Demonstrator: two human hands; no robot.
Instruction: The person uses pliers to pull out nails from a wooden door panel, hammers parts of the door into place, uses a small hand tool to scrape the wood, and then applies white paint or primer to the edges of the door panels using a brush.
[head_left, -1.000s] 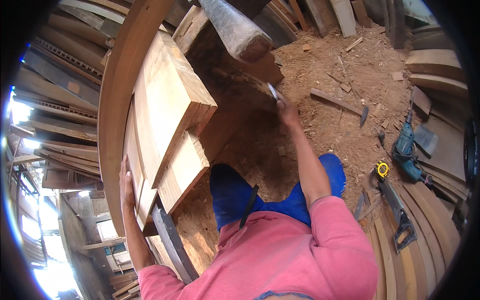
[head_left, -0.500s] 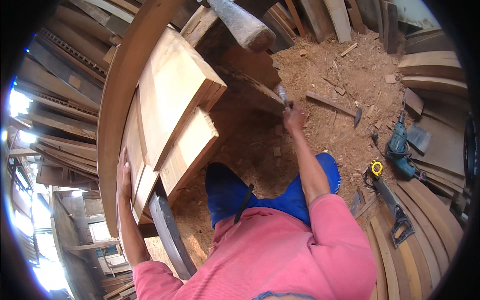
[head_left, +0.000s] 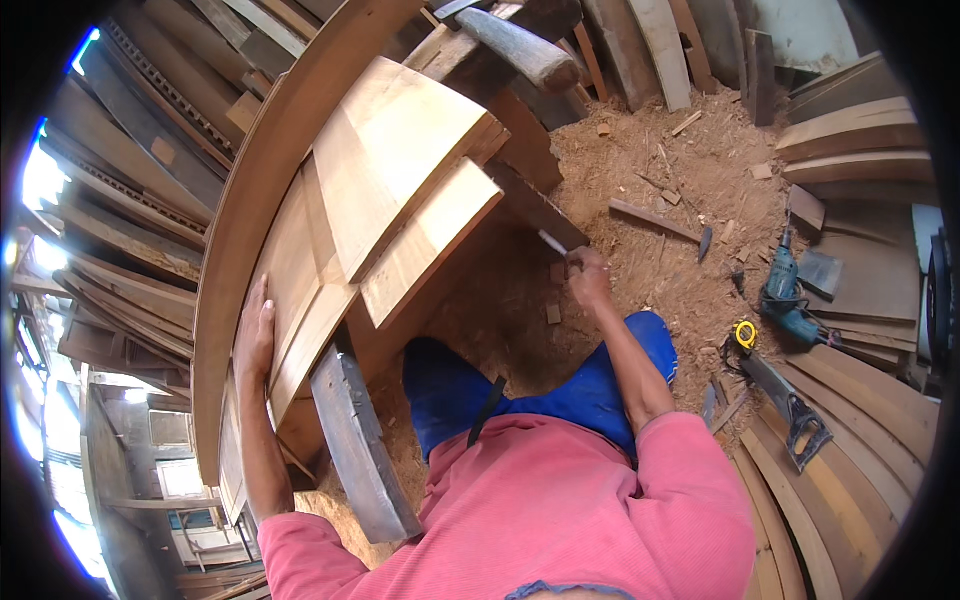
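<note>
The pale panelled woodwork (head_left: pixel 400 160) lies ahead and to the right of the left hand (head_left: pixel 256 328), which rests flat with fingers stretched out along its left side, gripping nothing, just beside a long brown board (head_left: pixel 232 230). To the right of the woodwork and apart from it, the right hand (head_left: pixel 588 276) is clenched around a slim tool (head_left: pixel 551 243) pointing up and left. Beyond, a hammer (head_left: pixel 655 221) lies on the shavings-covered floor (head_left: pixel 640 150), with a blue-green drill (head_left: pixel 783 287) farther right.
</note>
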